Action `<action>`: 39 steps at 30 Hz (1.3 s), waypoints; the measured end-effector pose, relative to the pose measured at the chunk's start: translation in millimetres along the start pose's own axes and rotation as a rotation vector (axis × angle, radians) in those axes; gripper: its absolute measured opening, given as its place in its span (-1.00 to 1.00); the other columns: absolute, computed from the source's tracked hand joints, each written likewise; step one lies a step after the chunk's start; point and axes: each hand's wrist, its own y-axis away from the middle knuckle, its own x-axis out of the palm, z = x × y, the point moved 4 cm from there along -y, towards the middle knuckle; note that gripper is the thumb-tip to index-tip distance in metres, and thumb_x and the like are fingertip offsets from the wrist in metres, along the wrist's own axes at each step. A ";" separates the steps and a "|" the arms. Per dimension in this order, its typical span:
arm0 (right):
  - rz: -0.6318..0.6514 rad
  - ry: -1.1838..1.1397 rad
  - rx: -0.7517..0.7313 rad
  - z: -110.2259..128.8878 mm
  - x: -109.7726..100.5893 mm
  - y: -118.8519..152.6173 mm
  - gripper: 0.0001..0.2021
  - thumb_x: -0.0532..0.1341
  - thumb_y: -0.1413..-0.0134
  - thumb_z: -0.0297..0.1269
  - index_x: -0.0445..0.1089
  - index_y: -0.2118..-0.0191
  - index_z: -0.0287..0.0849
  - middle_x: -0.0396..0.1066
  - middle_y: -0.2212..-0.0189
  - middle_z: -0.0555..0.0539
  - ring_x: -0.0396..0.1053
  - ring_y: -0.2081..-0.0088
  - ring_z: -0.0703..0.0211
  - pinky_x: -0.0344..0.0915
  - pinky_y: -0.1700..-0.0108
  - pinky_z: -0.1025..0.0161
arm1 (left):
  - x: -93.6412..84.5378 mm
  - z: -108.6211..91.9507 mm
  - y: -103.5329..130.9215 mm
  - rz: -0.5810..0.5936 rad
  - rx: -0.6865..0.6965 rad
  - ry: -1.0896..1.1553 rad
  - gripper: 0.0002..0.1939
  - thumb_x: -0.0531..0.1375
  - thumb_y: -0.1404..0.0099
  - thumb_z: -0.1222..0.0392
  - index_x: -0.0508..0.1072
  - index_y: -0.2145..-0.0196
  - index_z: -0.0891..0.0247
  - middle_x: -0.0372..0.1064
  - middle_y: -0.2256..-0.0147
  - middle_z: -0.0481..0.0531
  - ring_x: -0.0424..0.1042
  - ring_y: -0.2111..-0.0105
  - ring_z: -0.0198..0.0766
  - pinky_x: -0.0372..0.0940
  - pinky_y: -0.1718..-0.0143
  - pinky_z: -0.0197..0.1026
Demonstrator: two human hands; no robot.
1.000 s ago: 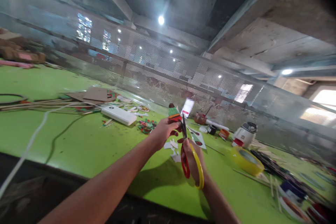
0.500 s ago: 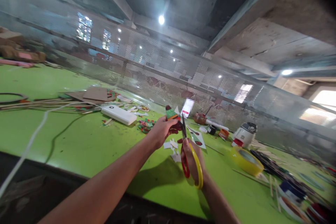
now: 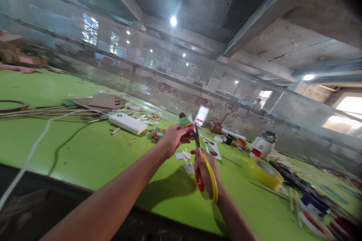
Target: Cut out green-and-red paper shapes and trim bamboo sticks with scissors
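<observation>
Where your left hand (image 3: 175,139) has thumb and fingers pinched: one small piece banded brown, green, orange and red, probably paper (image 3: 185,122), seemingly held above the glossy green tabletop (image 3: 113,158). Long axis: from brown tip, far and left, to red end, near and right, so the red end faces the blades. In your right hand (image 3: 206,167), fingers curled round the loops: one pair of scissors with dark metal blades and red-and-yellow handles (image 3: 197,141), pointing away from you, blades parted. Nearer hand: your left, on the piece itself; your right lies behind, reaching it only by the blades. Contact between edge and red end: cannot be told. Below, between your hands: white paper scraps (image 3: 189,168).
</observation>
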 end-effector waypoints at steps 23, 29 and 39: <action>0.001 0.023 0.009 0.4 0.9 1.4 -0.43 -0.04 -0.02 0.31 0.28 0.48 -0.17 0.16 0.75 0.07 0.15 0.67 0.28 0.09 0.59 0.33 | -1.0 -4.8 0.1 -0.048 0.079 -0.092 -0.95 0.19 -0.09 0.37 0.42 0.41 0.39 0.41 0.50 0.10 0.36 0.54 -0.34 0.24 0.44 -0.25; 0.027 0.043 0.037 -4.6 2.6 0.4 -0.41 -0.06 0.00 0.33 0.30 0.43 -0.18 0.13 0.77 0.10 0.10 0.70 0.30 0.07 0.61 0.33 | -0.5 -11.0 2.8 -0.073 0.138 -0.215 -0.94 0.17 -0.13 0.38 0.41 0.38 0.38 0.40 0.54 0.05 0.36 0.58 -0.35 0.23 0.49 -0.28; 0.028 0.055 0.013 -2.0 3.0 1.9 -0.43 -0.05 -0.05 0.28 0.27 0.48 -0.19 0.14 0.75 0.10 0.11 0.69 0.33 0.05 0.61 0.35 | -1.4 -9.8 1.4 -0.099 0.142 -0.204 -0.96 0.17 -0.09 0.38 0.41 0.43 0.39 0.41 0.53 0.06 0.35 0.58 -0.35 0.22 0.50 -0.29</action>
